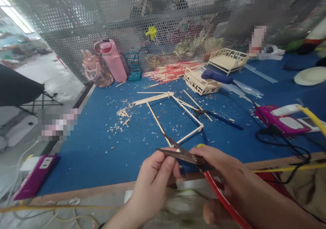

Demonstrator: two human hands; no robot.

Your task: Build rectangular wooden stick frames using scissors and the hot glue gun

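Observation:
My right hand [224,174] grips a pair of scissors [195,158] by the red handles, its dark blades parted and pointing left. My left hand [158,174] is closed in a pinch just under the blades. A small pale bit [178,150] shows between the blades by its fingertips; what the fingers hold is mostly hidden. Just beyond the scissors, a four-sided frame of thin wooden sticks [188,111] lies on the blue table [102,157], its near corner close to my left fingertips. Longer loose sticks [152,98] lie along its far side.
Dark-bladed cutters [219,117] with blue handles lie right of the frame. Behind are a blue glue gun [216,76], small slatted wooden models [201,81], red-and-white sticks [173,71] and a pink bottle [114,62]. Purple power strips [285,123] and cables sit at the sides. Offcuts [123,113] are scattered left.

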